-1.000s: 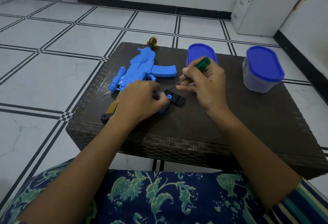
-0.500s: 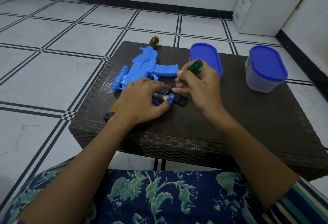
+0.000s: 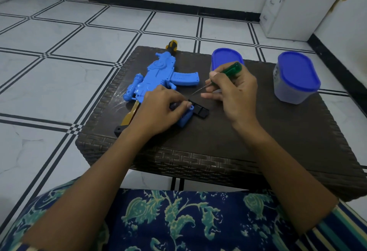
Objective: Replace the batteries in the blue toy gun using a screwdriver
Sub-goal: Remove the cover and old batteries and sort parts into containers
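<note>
Gripping a green-handled screwdriver in the right hand, a person curls the left hand around the handle of a blue plastic toy gun lying on the left of a dark woven table.

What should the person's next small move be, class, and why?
Probably lay the green screwdriver on the table, freeing the right hand. The black cover already lies off beside the blue toy gun, by its grip; the screwdriver's tip hangs short of it, and the left hand pinches at the grip's open end.
</note>
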Tool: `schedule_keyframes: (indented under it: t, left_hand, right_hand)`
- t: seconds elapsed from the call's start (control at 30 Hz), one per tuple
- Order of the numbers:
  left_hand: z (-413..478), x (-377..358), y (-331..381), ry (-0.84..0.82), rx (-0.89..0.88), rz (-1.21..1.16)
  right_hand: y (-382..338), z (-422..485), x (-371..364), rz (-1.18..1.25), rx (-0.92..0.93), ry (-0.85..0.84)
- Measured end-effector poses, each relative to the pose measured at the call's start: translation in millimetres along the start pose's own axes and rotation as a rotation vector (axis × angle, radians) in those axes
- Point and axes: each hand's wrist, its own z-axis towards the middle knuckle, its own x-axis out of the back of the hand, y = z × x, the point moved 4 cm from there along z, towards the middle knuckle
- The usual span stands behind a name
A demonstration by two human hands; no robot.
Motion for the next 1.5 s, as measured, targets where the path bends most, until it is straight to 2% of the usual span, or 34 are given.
schedule_keyframes:
  t: [0.07,0.17,0.27,0.37,0.43,0.5,0.63,0.77,0.8,0.83,0.93,0.97,1.07,1.17,1.3,1.37,1.43,1.5]
  left_hand:
    - [-0.2,3.8,1.9,0.078,-0.027,-0.072]
    - [-2.9,17.1,5.7,0.335,0.024,-0.251]
    - [-2.5,21.5,6.4,0.439,0.180,-0.580]
    - [-0.1,14.0,5.8,0.402,0.323,-0.887]
    - [0.2,5.9,6.6,0.344,0.371,-1.102]
    - [-0.2,-1.8,11.3,0.276,0.394,-1.266]
    - [-1.4,-6.3,9.2,0.196,0.459,-1.342]
    - [-3.2,-10.0,15.0,0.094,0.471,-1.335]
    - [-4.1,-10.7,18.3,0.062,0.465,-1.309]
    - [-4.9,-9.6,18.4,0.060,0.416,-1.177]
    - [-4.2,7.1,15.1,0.163,0.003,-0.207]
    - [-4.4,11.0,14.5,0.149,-0.111,-0.041]
    - [-7.2,15.7,-1.5,-0.006,-0.114,0.024]
    - [-10.9,11.3,-14.9,-0.169,-0.098,0.188]
    - [-16.7,4.7,-15.0,-0.268,-0.081,0.249]
    - [-18.8,1.2,-10.8,-0.292,-0.104,0.307]
    - [-19.0,-2.5,-9.0,-0.320,-0.092,0.357]
    - [-19.7,-6.3,-6.6,-0.342,-0.093,0.402]
  right_hand:
    - [-2.4,0.4,0.7,0.030,0.005,0.024]
    - [-8.6,1.0,0.7,0.034,0.068,0.044]
    - [-13.5,-2.8,-7.3,-0.247,0.161,-0.137]
    - [-7.3,-12.0,-19.2,-0.650,0.218,-0.382]
    - [-3.5,-16.0,-24.4,-0.812,0.275,-0.435]
    - [-1.1,-14.2,-23.5,-0.878,0.291,-0.416]
    - [-1.9,-5.0,-12.1,-0.952,0.268,-0.318]
    - [0.0,2.0,-5.8,-0.968,0.217,-0.398]
    - [1.1,2.8,-4.3,-0.983,0.201,-0.418]
    - [2.1,3.8,-2.2,-1.006,0.180,-0.425]
    - [4.6,8.2,10.8,-1.121,0.087,-0.363]
    - [5.6,9.7,16.0,-1.158,0.052,-0.328]
    - [11.9,12.1,28.1,-1.249,-0.065,-0.285]
    - [20.5,11.5,30.3,-1.329,-0.169,-0.311]
    - [24.5,10.4,26.2,-1.356,-0.204,-0.328]
    - [17.4,10.7,20.8,-1.222,-0.117,-0.251]
    - [5.2,10.0,12.3,-0.897,-0.037,-0.147]
    - [-5.4,5.4,0.7,-0.566,-0.048,-0.110]
